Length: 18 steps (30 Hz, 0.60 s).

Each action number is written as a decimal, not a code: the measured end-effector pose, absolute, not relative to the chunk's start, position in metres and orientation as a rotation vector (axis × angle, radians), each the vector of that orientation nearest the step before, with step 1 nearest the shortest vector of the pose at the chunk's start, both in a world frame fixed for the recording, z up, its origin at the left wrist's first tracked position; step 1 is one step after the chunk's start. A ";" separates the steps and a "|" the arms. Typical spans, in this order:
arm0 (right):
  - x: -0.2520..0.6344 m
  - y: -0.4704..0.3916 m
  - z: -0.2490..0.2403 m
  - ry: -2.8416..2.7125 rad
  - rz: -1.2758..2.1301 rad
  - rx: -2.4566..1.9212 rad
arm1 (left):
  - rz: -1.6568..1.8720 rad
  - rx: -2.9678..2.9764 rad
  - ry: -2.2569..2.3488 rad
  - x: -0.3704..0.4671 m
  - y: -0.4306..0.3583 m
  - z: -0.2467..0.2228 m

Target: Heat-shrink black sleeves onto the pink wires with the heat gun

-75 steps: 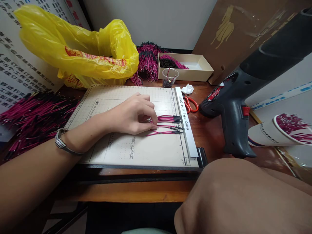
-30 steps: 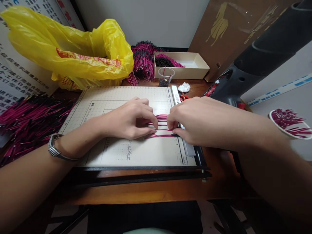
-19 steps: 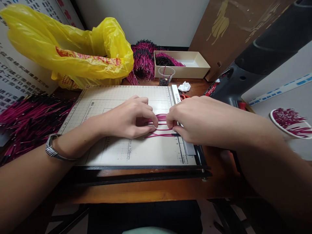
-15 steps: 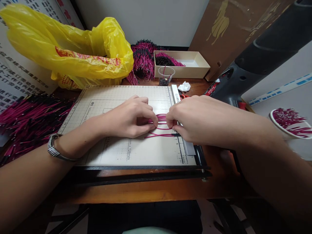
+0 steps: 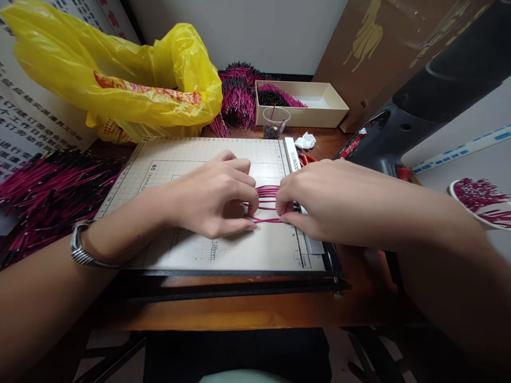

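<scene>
Several thin magenta wires (image 5: 268, 194) lie side by side across the right part of a gridded cutting board (image 5: 191, 151). My left hand (image 5: 219, 197) rests over their left part, thumb and fingertips apart, with the thumb at the lower wires. On the right, my right hand (image 5: 303, 199) has its fingers curled and its thumb near the index fingertip, at the right part of the wires beside the board's white edge strip (image 5: 291, 151). The wires' right ends are mostly hidden beneath that hand.
Behind the board are a yellow bag (image 5: 120, 90), a cream box (image 5: 311, 119) with wires, a clear cup (image 5: 275, 123), crumpled tissue (image 5: 305, 140) and red-handled tool (image 5: 306, 159). More wires (image 5: 59, 191) are piled left. A white cup (image 5: 459, 205) stands right.
The thumb of my left hand has parted from its fingers and moved down to the lower wires. My right thumb has shifted toward those wires too. The view has moved slightly.
</scene>
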State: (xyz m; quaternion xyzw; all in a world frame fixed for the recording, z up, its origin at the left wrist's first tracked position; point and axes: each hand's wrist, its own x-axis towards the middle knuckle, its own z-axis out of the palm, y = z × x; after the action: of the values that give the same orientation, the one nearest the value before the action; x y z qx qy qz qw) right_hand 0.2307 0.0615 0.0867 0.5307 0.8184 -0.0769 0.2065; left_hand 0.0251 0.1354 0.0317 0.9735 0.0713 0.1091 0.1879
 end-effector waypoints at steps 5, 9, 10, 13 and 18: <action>0.229 0.065 0.085 2.255 -0.151 1.452 | 0.328 2.783 0.120 0.027 0.131 0.031; 0.232 0.064 0.083 2.273 -0.091 1.417 | 0.363 2.750 0.129 0.027 0.130 0.028; 0.232 0.064 0.083 2.279 -0.090 1.415 | 0.374 2.742 0.140 0.028 0.131 0.028; 0.233 0.063 0.083 2.272 -0.094 1.430 | 0.380 2.724 0.175 0.028 0.132 0.026; 0.232 0.063 0.083 2.260 -0.110 1.436 | 0.394 2.704 0.179 0.029 0.132 0.024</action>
State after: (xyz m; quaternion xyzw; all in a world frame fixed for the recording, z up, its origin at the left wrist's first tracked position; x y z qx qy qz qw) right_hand 0.2322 0.0629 0.0825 0.5217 0.8209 -0.0398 0.2288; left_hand 0.0287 0.1324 0.0239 0.9675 0.0639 0.1409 0.2002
